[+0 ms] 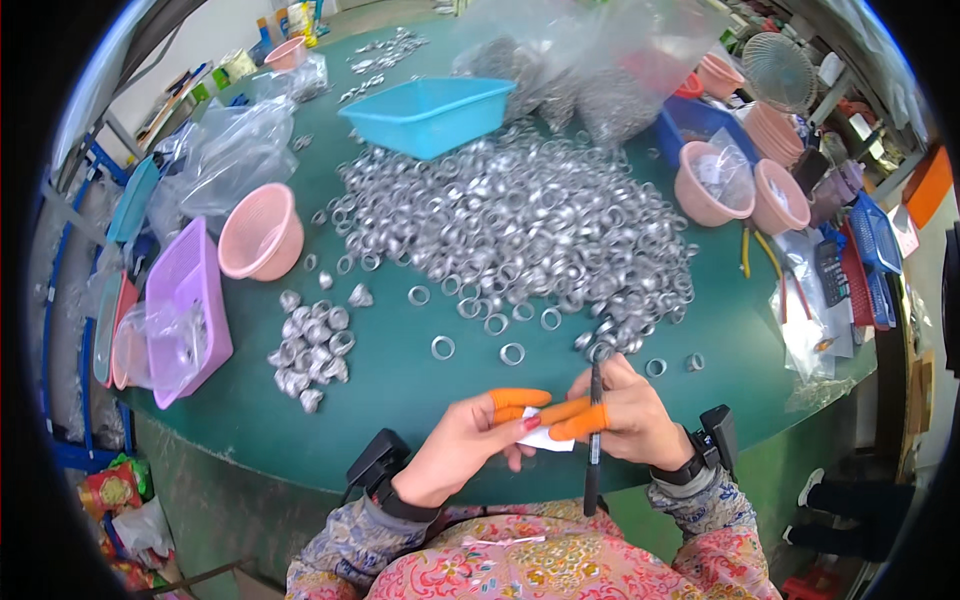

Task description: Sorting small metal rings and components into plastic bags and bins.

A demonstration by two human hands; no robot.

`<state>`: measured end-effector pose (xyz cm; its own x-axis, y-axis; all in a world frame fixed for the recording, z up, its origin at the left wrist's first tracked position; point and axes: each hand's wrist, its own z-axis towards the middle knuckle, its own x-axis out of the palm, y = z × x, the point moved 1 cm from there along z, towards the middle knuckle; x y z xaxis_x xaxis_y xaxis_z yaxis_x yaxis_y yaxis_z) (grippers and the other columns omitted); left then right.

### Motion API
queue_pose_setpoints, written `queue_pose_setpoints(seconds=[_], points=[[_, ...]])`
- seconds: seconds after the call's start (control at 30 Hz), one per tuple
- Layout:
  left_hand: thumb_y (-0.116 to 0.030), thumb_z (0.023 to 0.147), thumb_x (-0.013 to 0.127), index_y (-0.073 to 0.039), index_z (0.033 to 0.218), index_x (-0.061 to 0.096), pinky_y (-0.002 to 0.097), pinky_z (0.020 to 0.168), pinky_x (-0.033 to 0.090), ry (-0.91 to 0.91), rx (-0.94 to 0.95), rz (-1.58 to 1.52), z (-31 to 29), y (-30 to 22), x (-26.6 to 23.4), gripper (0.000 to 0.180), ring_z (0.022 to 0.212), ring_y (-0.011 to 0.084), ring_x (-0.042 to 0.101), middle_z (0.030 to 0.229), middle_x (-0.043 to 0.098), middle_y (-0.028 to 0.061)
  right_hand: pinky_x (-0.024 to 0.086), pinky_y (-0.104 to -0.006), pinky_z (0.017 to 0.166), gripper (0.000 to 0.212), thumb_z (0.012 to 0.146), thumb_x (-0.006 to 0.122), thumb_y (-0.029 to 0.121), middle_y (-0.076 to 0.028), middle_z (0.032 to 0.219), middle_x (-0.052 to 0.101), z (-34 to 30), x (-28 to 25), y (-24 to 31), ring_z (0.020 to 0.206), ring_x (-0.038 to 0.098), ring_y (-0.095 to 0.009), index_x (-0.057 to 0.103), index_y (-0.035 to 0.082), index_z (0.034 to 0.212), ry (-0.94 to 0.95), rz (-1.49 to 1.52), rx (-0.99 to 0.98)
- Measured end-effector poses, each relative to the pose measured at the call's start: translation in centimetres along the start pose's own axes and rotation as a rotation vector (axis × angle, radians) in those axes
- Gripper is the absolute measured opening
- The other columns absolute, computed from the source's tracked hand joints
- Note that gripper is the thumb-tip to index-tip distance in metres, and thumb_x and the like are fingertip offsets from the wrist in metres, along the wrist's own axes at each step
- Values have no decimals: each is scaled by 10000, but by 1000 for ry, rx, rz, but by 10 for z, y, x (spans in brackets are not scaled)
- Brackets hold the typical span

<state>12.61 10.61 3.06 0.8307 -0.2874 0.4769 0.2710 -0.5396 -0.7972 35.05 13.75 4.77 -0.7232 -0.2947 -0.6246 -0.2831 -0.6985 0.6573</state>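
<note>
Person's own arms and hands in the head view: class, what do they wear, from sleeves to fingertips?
The arms have greyish-blue patterned sleeves. Each wrist bears a black strap with a boxy black device. Orange finger covers sit on fingers of the left hand and right hand. The left thumbnail looks red.

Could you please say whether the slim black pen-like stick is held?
Held: the black stick runs across the right hand, beside an orange-covered fingertip.
</note>
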Motion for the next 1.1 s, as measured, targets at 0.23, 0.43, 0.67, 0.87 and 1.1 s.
queue_pose_setpoints(seconds=[0.23, 0.43, 0.67, 0.87, 1.1], points=[[-69, 831, 700, 4, 1087, 651, 266, 569, 483, -597, 312, 764, -20, 25, -23, 271, 587, 106, 578, 853, 694, 58, 426, -264, 632, 356, 915, 632, 344, -79, 921, 676, -7, 41, -2, 807, 624, -158, 645, 23, 1070, -365, 583, 406], [-12, 757, 705, -38, 1119, 625, 407, 826, 477, -753, 756, 1312, -46, 23, -30, 372, 961, 313, 577, 1170, 602, 162, 386, -237, 580, 472, 982, 383, 418, -73, 774, 588, 8, 68, 14, 601, 523, -132, 558, -5, 1097, -341, 716, 707], [-278, 796, 720, -96, 1282, 550, 515, 1061, 322, -270, 630, 1524, -57, 39, -52, 546, 1274, 353, 424, 1349, 500, 117, 419, -203, 565, 113, 921, 616, 139, -29, 782, 647, 18, 93, 0, 653, 565, -57, 588, 32, 945, -267, 792, 746], [-401, 806, 693, -153, 1306, 545, 526, 1082, 283, -238, 577, 1588, -57, 42, -53, 577, 1275, 339, 412, 1353, 499, 81, 415, -219, 496, 167, 916, 648, 160, -22, 685, 650, 18, 113, -14, 567, 551, -40, 596, 17, 848, -245, 507, 780], [-413, 808, 690, -171, 1268, 577, 531, 1080, 280, -236, 581, 1582, -57, 40, -54, 531, 1276, 345, 407, 1342, 504, 76, 411, -239, 466, 202, 911, 651, 146, -37, 631, 634, 25, 113, -6, 518, 551, -57, 564, 14, 785, -209, 370, 665]])
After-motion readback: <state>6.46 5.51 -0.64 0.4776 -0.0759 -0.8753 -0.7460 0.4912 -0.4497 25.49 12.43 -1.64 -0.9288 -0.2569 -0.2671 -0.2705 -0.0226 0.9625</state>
